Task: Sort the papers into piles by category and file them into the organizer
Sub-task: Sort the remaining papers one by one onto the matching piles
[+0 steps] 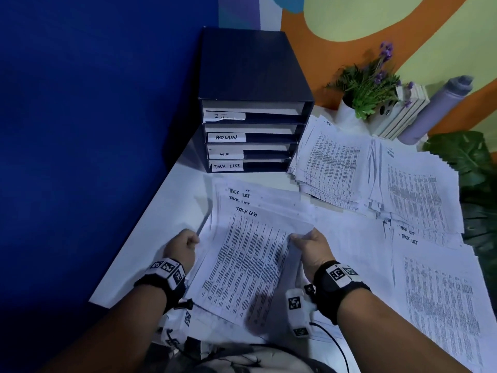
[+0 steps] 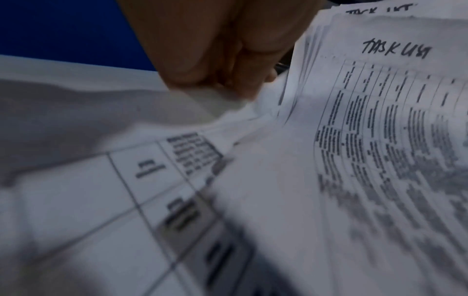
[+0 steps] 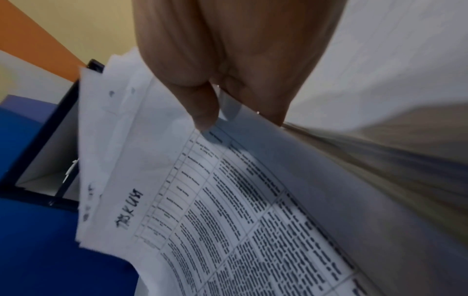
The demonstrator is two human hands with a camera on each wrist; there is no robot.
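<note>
A stack of printed sheets marked "TASK LIST" (image 1: 250, 254) is held between both hands above the white desk (image 1: 161, 208). My left hand (image 1: 185, 244) grips the stack's left edge with curled fingers; in the left wrist view the left hand (image 2: 228, 66) meets the paper edge beside the stack (image 2: 380, 130). My right hand (image 1: 309, 244) pinches the right edge, and the right wrist view shows the thumb (image 3: 202, 108) pressed on top of the stack (image 3: 228, 210). The dark blue organizer (image 1: 250, 103) stands at the back, its slots labelled IT, ADMIN, H.R and TASK LIST (image 1: 227, 166).
Other paper piles lie right of the organizer: one marked HR (image 1: 333, 165), another beside it (image 1: 419, 195), and loose sheets at front right (image 1: 441, 300). A potted plant (image 1: 368, 87), a white slatted holder (image 1: 403, 111) and a grey bottle (image 1: 435, 109) stand at the back right.
</note>
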